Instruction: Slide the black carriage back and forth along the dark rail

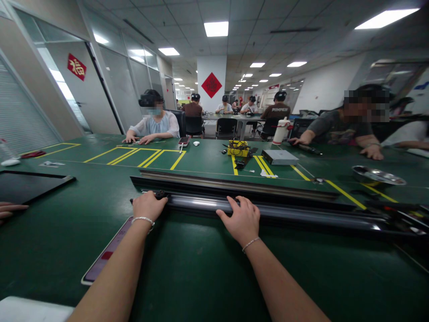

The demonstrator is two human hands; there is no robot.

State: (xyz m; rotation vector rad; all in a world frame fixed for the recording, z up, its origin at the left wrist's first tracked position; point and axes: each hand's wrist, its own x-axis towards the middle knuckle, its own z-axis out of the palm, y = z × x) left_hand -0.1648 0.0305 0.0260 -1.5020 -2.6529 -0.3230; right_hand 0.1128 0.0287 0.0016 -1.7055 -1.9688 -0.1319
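Observation:
A long, shiny black tube (295, 215) lies across the green table in front of me. My left hand (147, 208) is closed around its left end, by a small black fitting (161, 194); the fingertips are hidden behind the hand. Farther right, my right hand (243, 219) grips the tube from above, thumb on the near side and fingers over the top. Just behind the tube, and nearly parallel to it, lies a long dark channel-shaped rail (234, 185). A phone (109, 255) with a lit screen is partly covered by my left forearm.
Another person's hand (11, 210) shows at the left edge, near a black flat panel (30, 183). Beyond the rail are a yellow box (237, 147) with cables, a grey box (279, 156) and a metal bowl (378, 175). Two people sit across the table (201, 277).

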